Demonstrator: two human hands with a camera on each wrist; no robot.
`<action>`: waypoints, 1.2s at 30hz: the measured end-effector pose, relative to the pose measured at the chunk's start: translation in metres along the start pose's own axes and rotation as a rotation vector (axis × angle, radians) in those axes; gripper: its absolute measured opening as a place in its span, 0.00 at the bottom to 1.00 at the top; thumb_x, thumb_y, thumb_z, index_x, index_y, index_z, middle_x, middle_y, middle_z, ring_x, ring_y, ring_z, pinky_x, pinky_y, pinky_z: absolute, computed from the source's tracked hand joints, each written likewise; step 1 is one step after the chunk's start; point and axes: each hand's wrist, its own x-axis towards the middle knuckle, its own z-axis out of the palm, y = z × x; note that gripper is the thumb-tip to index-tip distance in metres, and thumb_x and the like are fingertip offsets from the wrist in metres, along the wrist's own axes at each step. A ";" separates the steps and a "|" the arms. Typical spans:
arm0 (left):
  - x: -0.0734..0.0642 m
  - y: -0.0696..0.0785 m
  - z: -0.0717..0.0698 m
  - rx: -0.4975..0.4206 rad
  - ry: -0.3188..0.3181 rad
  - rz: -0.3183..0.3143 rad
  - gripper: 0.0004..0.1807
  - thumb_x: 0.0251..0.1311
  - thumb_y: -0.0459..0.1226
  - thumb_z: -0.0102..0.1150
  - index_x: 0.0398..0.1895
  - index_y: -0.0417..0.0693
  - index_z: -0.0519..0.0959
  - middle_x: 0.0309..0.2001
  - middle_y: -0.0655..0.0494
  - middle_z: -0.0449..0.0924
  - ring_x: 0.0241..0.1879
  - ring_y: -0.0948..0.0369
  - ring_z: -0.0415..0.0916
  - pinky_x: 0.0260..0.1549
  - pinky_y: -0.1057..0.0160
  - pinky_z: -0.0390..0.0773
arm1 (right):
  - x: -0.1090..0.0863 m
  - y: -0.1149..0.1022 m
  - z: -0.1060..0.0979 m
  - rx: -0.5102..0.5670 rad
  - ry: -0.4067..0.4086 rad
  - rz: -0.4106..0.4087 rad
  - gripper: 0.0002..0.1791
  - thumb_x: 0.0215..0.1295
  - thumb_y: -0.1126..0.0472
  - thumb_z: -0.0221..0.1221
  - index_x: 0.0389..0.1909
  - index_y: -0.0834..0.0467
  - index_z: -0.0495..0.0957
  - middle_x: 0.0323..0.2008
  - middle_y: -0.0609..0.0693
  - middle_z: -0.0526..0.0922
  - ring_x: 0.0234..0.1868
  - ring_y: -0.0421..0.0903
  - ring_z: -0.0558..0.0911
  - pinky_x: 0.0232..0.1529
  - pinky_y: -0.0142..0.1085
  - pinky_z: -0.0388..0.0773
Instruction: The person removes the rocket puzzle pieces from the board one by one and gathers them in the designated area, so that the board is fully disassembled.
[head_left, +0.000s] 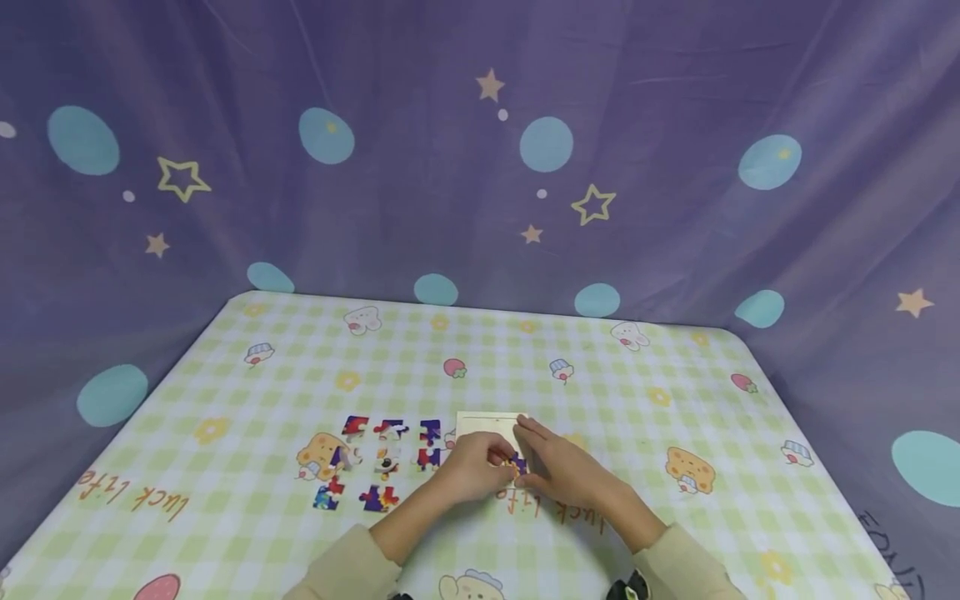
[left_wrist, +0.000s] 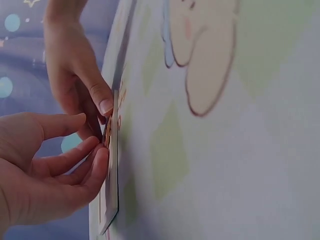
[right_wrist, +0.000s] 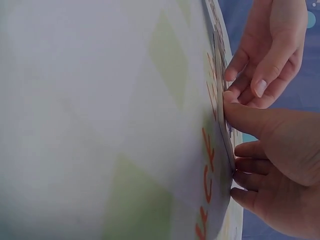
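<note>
A flat cream puzzle board (head_left: 480, 423) lies on the table, in front of both hands. On its lower right part sits a purple-and-orange jigsaw piece (head_left: 517, 464), partly hidden by fingers. My left hand (head_left: 476, 467) touches this piece with its fingertips; in the left wrist view its thumb stands apart from the loosely bent fingers. Along the board's right edge rests my right hand (head_left: 558, 467), its fingers stretched toward the far corner and its thumb at the near corner. The right wrist view shows the right thumb (right_wrist: 245, 117) touching the board's edge.
Several loose jigsaw pieces lie spread in rows left of the board, among them a red one (head_left: 356, 427), a white one (head_left: 387, 461) and a purple-and-orange one (head_left: 378, 498). A green-checked cloth (head_left: 285, 392) covers the table. Behind hangs a purple curtain (head_left: 420, 208).
</note>
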 end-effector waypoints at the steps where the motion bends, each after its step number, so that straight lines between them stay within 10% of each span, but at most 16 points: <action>1: 0.000 0.000 0.000 -0.015 0.004 -0.015 0.11 0.51 0.32 0.64 0.38 0.37 0.82 0.31 0.53 0.81 0.30 0.65 0.73 0.30 0.72 0.73 | 0.000 0.000 0.000 0.004 -0.002 0.002 0.41 0.61 0.49 0.63 0.69 0.67 0.60 0.72 0.62 0.60 0.73 0.59 0.60 0.68 0.48 0.64; 18: 0.003 0.000 -0.002 -0.240 0.066 -0.148 0.11 0.49 0.30 0.66 0.38 0.37 0.82 0.32 0.48 0.83 0.28 0.64 0.76 0.32 0.69 0.76 | 0.000 0.002 0.002 0.012 0.002 0.012 0.41 0.62 0.49 0.62 0.70 0.65 0.59 0.73 0.59 0.58 0.74 0.58 0.59 0.70 0.48 0.62; 36: 0.004 -0.006 0.005 -0.266 0.074 -0.158 0.08 0.50 0.30 0.66 0.35 0.39 0.82 0.31 0.50 0.84 0.27 0.66 0.76 0.31 0.70 0.76 | 0.000 0.001 0.002 0.019 -0.003 0.026 0.40 0.62 0.49 0.62 0.69 0.65 0.60 0.73 0.59 0.58 0.74 0.57 0.59 0.69 0.48 0.62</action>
